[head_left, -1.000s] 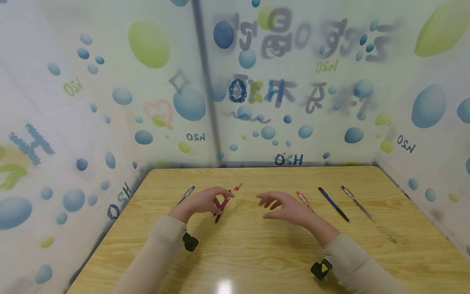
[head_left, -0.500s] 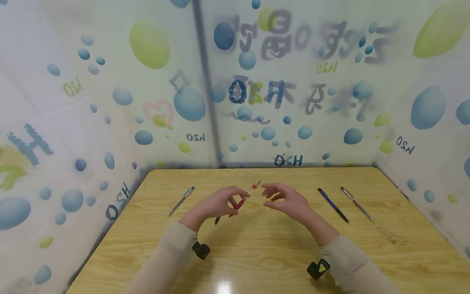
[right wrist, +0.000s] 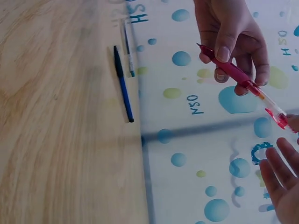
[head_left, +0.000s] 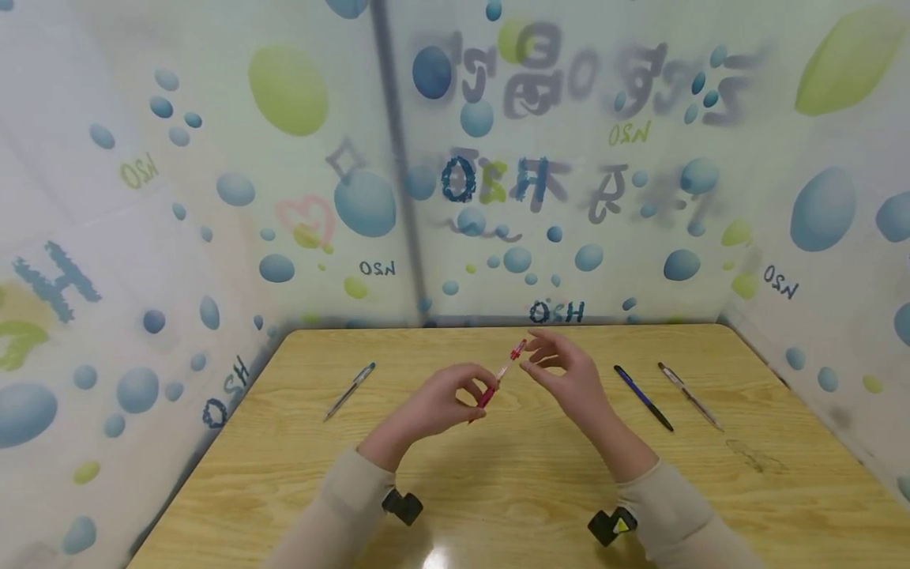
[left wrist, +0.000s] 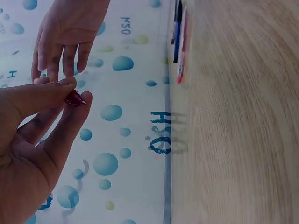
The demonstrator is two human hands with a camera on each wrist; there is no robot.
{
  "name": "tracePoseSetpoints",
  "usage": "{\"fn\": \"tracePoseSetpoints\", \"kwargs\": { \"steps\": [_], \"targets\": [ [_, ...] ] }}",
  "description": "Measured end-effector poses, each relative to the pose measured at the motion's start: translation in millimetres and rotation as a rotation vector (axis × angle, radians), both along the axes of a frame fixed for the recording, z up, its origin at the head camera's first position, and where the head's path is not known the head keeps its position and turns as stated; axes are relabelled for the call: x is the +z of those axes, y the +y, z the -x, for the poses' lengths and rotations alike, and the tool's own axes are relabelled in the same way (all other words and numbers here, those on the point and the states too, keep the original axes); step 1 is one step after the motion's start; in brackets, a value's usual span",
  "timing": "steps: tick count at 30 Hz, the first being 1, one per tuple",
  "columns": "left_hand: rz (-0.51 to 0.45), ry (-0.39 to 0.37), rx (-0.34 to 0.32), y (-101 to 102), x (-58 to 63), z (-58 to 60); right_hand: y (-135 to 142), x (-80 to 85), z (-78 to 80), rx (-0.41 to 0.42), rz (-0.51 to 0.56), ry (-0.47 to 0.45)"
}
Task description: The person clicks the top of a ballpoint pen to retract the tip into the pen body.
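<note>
A red and clear pen (head_left: 509, 367) slants upward above the table, its red grip pinched by the thumb and fingers of my left hand (head_left: 448, 399). In the left wrist view the pen's tip (left wrist: 77, 98) pokes out between the left thumb and finger. My right hand (head_left: 569, 371) is at the clip end, its thumb and fingers parted around it. The right wrist view shows a right fingertip (right wrist: 293, 122) against or right beside that end; the contact is cut off by the frame edge. Other right fingers (right wrist: 279, 184) are spread.
On the wooden table (head_left: 490, 490) lie a clear blue-ended pen (head_left: 350, 391) at left, a blue-and-black pen (head_left: 643, 397) and a clear dark-ended pen (head_left: 691, 395) at right. Another blue-and-black pen (right wrist: 122, 84) and a red-ended pen (left wrist: 181, 60) appear only in wrist views. Patterned walls (head_left: 455, 300) enclose the table.
My left hand has carried the red pen rightward toward the middle. My right hand has risen slightly toward the pen's clip end, and the red-ended pen behind it is hidden in the head view.
</note>
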State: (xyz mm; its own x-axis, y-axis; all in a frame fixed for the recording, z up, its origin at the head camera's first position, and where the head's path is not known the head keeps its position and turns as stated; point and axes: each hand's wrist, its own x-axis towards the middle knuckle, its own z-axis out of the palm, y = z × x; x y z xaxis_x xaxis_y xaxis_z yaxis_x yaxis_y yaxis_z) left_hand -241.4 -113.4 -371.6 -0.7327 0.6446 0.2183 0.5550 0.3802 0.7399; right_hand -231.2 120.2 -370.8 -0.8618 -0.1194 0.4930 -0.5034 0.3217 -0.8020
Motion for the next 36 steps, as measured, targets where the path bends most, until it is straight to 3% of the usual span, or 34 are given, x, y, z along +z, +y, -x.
{"fn": "tracePoseSetpoints", "kwargs": {
  "steps": [5,11,17,25,36],
  "targets": [
    [-0.061,-0.033,0.017,4.7,0.0,-6.2,-5.3,16.2,-13.0,0.001,0.015,0.03],
    [-0.135,-0.058,0.029,10.0,-4.1,-9.3,-4.8,5.3,-2.7,0.025,0.037,0.016],
    [-0.243,-0.087,0.058,16.8,-14.3,-7.8,-6.5,6.7,-2.8,0.03,0.09,0.004],
    [-0.358,-0.21,0.11,26.3,-18.7,-5.4,-8.9,3.8,2.2,0.0,0.089,0.027],
    [-0.418,-0.37,0.15,34.9,-22.7,-4.1,-11.7,2.5,3.0,0.032,0.125,0.082]
  ]
}}
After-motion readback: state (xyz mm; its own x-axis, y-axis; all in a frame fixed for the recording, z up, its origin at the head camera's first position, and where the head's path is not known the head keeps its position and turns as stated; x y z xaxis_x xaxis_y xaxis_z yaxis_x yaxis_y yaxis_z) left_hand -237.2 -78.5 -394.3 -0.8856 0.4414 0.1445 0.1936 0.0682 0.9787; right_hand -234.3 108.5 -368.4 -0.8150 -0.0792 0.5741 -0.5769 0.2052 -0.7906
